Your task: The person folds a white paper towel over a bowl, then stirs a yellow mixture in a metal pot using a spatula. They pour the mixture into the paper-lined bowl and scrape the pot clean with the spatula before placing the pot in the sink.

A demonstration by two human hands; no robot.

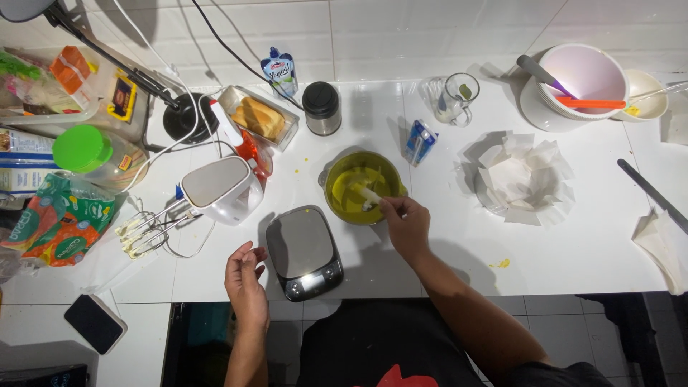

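Left hand [244, 276] hangs loosely open at the counter edge, holding nothing, just beside the kitchen scale [303, 252]. Right hand [405, 223] grips a white spatula [368, 195] dipped into the green bowl [342, 172] of yellow batter, just beyond the scale. Further back: steel tumbler [322, 107], glass mug [459, 97], tub with sponge cake [258, 117], and a white bowl [584, 74] holding an orange utensil.

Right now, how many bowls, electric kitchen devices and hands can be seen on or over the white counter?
Bowls: 3 (green bowl, pink bowl, cream bowl)
Electric devices: 2 (hand mixer, kitchen scale)
Hands: 2 (left hand, right hand)
Total: 7
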